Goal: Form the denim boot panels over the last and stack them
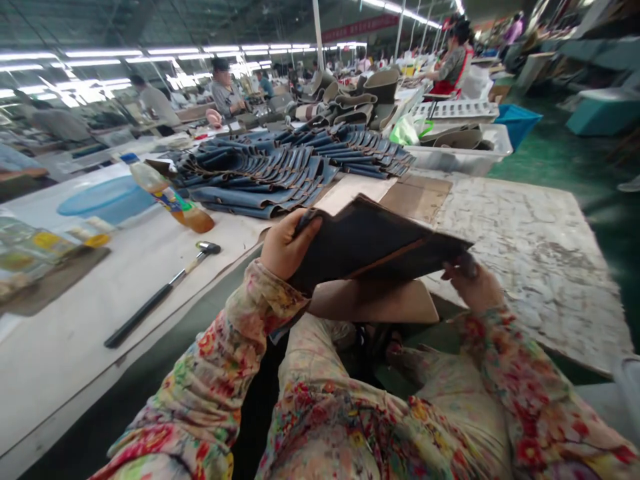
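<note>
Dark leather panel [370, 243], a brown strip [387, 258] running across it, is tilted up over the person's lap [345, 407], held between both hands. The left hand [289, 245] has its fingers closed around the near edge; the right hand [473, 287] pinches the far corner. A beige leather piece [373, 300] lies just beneath. Further off, a white plastic crate [460, 160] holds tan curved leather pieces [453, 139] and a green bag [404, 131] - a blue plastic basin [105, 200] sits on the table [60, 347].
</note>
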`<state>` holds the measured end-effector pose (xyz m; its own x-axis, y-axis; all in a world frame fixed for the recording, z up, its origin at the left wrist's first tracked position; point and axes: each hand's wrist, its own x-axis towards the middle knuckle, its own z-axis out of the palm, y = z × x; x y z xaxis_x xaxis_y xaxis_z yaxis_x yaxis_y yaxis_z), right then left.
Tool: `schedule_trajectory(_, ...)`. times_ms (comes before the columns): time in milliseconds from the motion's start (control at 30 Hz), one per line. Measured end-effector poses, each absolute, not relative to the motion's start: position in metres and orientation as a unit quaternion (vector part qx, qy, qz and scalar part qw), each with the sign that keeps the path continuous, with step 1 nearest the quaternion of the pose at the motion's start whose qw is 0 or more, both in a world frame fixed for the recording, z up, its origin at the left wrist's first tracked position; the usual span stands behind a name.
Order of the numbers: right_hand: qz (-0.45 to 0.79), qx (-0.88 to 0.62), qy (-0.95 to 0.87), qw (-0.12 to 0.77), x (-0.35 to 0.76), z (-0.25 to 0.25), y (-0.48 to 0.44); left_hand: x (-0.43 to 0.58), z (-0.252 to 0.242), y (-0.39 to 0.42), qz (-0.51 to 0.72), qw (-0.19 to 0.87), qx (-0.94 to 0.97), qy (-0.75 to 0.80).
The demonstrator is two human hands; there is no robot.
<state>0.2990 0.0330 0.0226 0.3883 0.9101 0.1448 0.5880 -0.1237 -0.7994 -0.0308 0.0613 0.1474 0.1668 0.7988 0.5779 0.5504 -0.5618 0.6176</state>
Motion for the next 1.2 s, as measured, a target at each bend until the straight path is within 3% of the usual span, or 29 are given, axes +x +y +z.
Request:
schedule_trajectory(133,0.034,-0.703,-0.558,0.44,0.295,0.105,0.039,-0.076,0.127,0.064,0.526,0.168,0.694,0.463)
schedule_trajectory(267,-0.093,-0.627,-0.685,0.359,0.27,0.177,0.034,-0.121,0.119,0.057,0.559,0.166,0.648,0.49)
schedule_trajectory(367,-0.12,-0.557,-0.755,0.326,0.247,0.207,0.031,-0.153,0.117,0.054,0.566,0.186,0.622,0.509)
schedule_trajectory(467,-0.155,-0.487,-0.804,0.305,0.227,0.214,0.033,-0.172,0.098,0.055,0.52,0.272,0.621,0.52)
schedule_trajectory(767,0.0,-0.581,-0.813,0.046,0.243,0.137,0.057,-0.103,-0.034,0.034,0.302,0.512,0.605,0.53)
schedule_trajectory(900,0.082,-0.634,-0.768,0.039,0.284,0.087,0.049,-0.098,-0.052,0.036,0.283,0.513,0.586,0.56)
schedule_trajectory(1033,0.189,-0.658,-0.72,0.116,0.312,0.029,0.024,-0.11,-0.023,0.051,0.316,0.45,0.589,0.592)
schedule_trajectory(1200,0.257,-0.703,-0.619,0.237,0.309,-0.013,-0.015,-0.073,0.081,0.051,0.409,0.133,0.736,0.522)
